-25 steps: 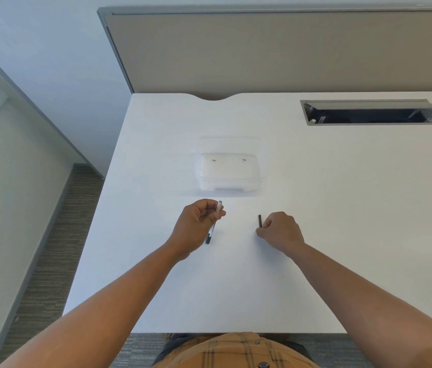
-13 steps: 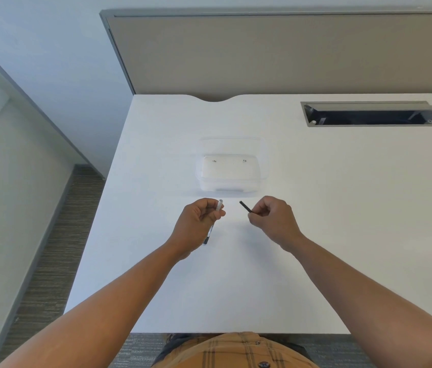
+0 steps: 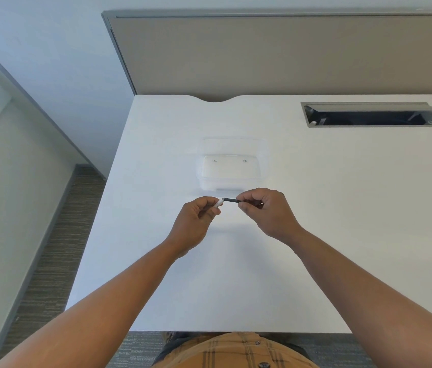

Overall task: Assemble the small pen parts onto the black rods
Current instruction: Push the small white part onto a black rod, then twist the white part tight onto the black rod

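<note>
Above the white desk (image 3: pixel 342 208), my left hand (image 3: pixel 196 221) is closed around a small white pen part (image 3: pixel 218 202), of which only the tip shows past the fingers. My right hand (image 3: pixel 265 211) pinches a thin black rod (image 3: pixel 232 200) that lies nearly level and points left. The rod's free end meets the tip of the white part between the two hands. The rest of the white part is hidden inside my left fist.
A clear plastic box (image 3: pixel 229 171) with its lid open stands just behind my hands. An open cable hatch (image 3: pixel 371 115) is set into the desk at the back right. A beige partition (image 3: pixel 289 54) closes off the far edge.
My right hand lifted the black rod off the desk, turned it level and brought it left to the white part. My left hand rose slightly and tilted the part toward the rod.
</note>
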{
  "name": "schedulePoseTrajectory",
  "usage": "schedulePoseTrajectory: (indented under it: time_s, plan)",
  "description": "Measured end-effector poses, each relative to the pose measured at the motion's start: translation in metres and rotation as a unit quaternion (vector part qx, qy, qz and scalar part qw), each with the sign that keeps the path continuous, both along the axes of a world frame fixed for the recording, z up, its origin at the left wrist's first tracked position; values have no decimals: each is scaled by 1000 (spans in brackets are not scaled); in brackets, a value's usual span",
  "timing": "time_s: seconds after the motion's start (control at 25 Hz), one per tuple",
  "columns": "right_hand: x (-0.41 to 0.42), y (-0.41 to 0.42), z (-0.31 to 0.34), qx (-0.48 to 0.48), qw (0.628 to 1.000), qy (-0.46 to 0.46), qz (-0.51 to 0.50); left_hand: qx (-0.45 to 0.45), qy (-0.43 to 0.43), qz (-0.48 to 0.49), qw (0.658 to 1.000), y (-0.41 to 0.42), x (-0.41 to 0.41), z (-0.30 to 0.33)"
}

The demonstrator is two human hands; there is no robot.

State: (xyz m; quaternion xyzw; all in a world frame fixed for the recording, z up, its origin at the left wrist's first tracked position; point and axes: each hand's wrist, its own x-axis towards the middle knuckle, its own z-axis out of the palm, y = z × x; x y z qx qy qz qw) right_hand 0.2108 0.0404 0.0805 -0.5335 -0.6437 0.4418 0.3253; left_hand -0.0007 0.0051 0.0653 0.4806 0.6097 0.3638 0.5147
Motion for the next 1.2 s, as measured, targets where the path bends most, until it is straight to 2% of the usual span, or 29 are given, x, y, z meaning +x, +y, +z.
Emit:
schedulePoseTrajectory:
  time_s: [0.2, 0.4, 0.56, 0.72, 0.88, 0.96, 1.2]
  plan:
    - [2, 0, 0, 25, 999, -32, 23, 22, 56, -28, 998, 0, -4, 1]
    - [3, 4, 1, 88, 988, -106, 68, 46, 172, -62, 982, 2, -5, 1]
    - [-3, 4, 1, 60, 988, -105, 92, 89, 255, -82, 959, 2, -3, 3]
    - [-4, 4, -3, 3, 986, -119, 115, 150, 284, -127, 938, 3, 0, 6]
    - [-4, 1, -4, 25, 993, -64, 99, 145, 289, -133, 937, 6, -1, 9]
    - [-5, 0, -4, 32, 993, -64, 89, 142, 289, -134, 937, 7, 0, 10]
    - [-5, 2, -7, -57, 990, -84, 96, 138, 315, -152, 927, 7, -1, 13]
